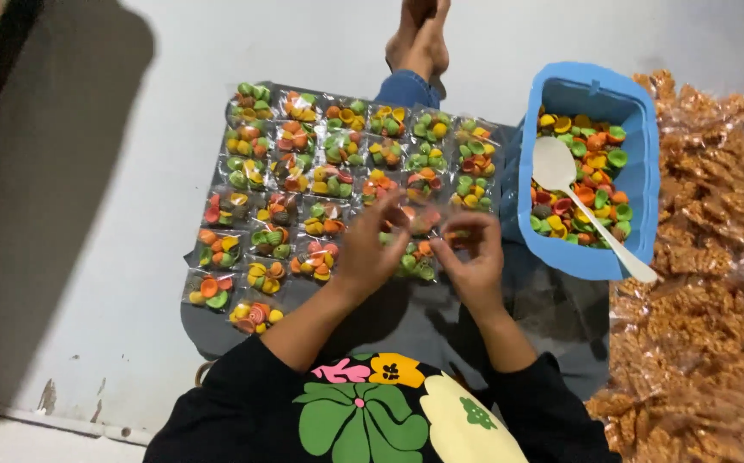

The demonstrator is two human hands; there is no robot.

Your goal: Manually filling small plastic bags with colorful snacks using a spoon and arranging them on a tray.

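Note:
My left hand (370, 247) and my right hand (473, 257) meet over my lap, both pinching one small clear packet of coloured shell-shaped crackers (423, 221) between the fingertips. Beyond and beside the hands, several filled packets (321, 171) lie in rows on a dark tray (209, 330) resting on my legs. To the right stands a blue plastic tub (646, 146) full of loose orange, green, yellow and red crackers, with a white plastic spoon (578, 201) lying across them.
A heap of clear bags with brown fried snacks (698, 291) fills the right side. My bare feet (419, 39) stretch out at the top on a pale floor (106, 214). A dark shadow covers the left.

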